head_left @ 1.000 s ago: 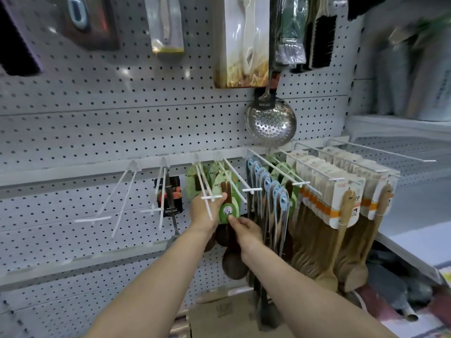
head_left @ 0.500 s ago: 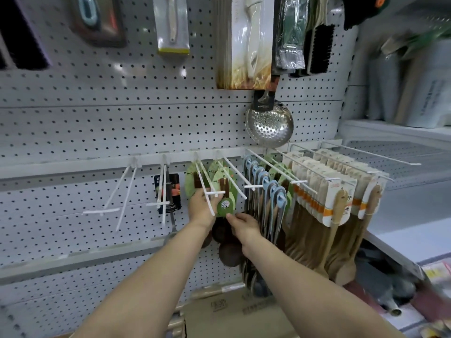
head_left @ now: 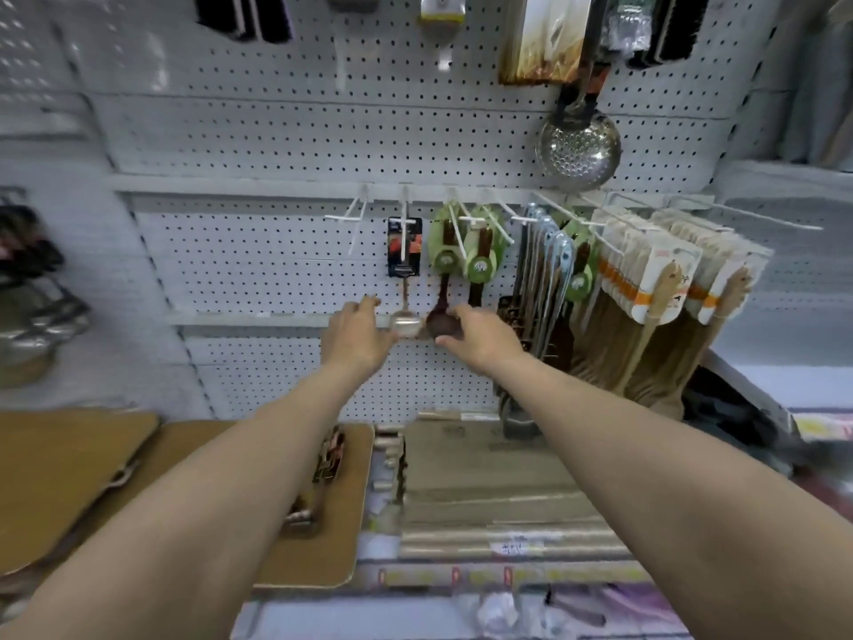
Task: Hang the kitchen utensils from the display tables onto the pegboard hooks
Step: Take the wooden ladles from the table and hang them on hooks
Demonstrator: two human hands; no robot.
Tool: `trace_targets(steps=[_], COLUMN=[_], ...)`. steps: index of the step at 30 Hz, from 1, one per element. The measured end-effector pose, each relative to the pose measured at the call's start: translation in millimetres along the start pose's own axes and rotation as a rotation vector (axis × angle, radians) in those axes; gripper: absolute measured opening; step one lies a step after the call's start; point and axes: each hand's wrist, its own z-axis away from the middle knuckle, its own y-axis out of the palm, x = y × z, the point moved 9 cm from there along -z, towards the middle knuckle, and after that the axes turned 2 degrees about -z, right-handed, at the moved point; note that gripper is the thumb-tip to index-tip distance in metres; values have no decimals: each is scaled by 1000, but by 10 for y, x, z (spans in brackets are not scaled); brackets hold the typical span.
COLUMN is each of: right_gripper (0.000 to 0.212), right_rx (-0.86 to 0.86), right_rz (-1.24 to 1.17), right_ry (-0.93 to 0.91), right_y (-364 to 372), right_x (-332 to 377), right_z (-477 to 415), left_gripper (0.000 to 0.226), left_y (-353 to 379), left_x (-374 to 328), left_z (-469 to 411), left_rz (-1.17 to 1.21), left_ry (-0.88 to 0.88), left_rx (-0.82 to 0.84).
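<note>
Both hands low at the pegboard (head_left: 277, 270)
The left hand (head_left: 357, 335) and right hand (head_left: 480, 337) lie open, gripping nothing; the dark spoon (head_left: 443, 318) looks light and stiff (hold its green card (head_left: 438, 244)).

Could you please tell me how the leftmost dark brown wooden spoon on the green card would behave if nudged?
The dark brown wooden spoon hangs from one white wire hook, so it would probably swing. It looks rigid, unlikely to flex. Its green card seems thin and might tear if yanked.
</note>
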Motion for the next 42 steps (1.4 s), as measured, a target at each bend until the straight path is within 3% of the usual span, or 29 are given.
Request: trace_targets(steps=[6, 15, 25, 33, 42], right_gripper=[57, 60, 60, 64, 61], right_rx=[22, 12, 28, 145, 420], right_rz=[52, 61, 11, -47, -105], right_ry=[-169, -271, -188, -45, 148], right_y=[12, 208, 837, 1769, 3379], right_x=[816, 2051, 3150, 3215, 2527], right_z=[288, 306, -232, -596, -830], left_gripper=[62, 63, 60, 61, 63], left_y=[-672, -1359, -1721, -1251, 107], left_x=[527, 1378, 2488, 3302, 4604], left_z=[507, 576, -51, -421, -373], left_rz=[-163, -146, -226, -191, -63], left_ry=[-14, -88, -24, 3, -272], left_rx=[-33, -62, 0, 129, 383])
